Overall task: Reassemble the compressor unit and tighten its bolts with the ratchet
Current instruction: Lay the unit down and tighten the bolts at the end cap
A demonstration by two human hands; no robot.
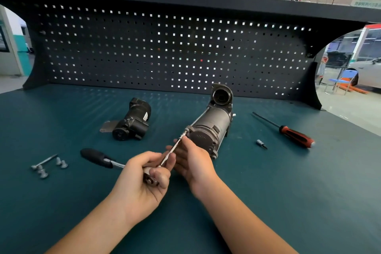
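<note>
The grey compressor motor body (pixel 210 123) lies on the green mat, its open black head pointing toward the pegboard. A ratchet with a black handle (pixel 97 158) points left; my left hand (pixel 144 173) grips its silver head. A thin extension bar (pixel 174 148) runs from that head up to a bolt at the compressor's near-left corner. My right hand (pixel 192 159) holds the bar from the right, fingers curled round it. A separate black compressor part (pixel 132 122) lies on its side to the left, with a metal plate under it.
Several loose bolts (pixel 48 166), one of them long, lie at the left of the mat. A red-and-black screwdriver (pixel 288 130) and a small bit socket (pixel 261 143) lie to the right. The black pegboard (pixel 165 51) closes off the back of the bench.
</note>
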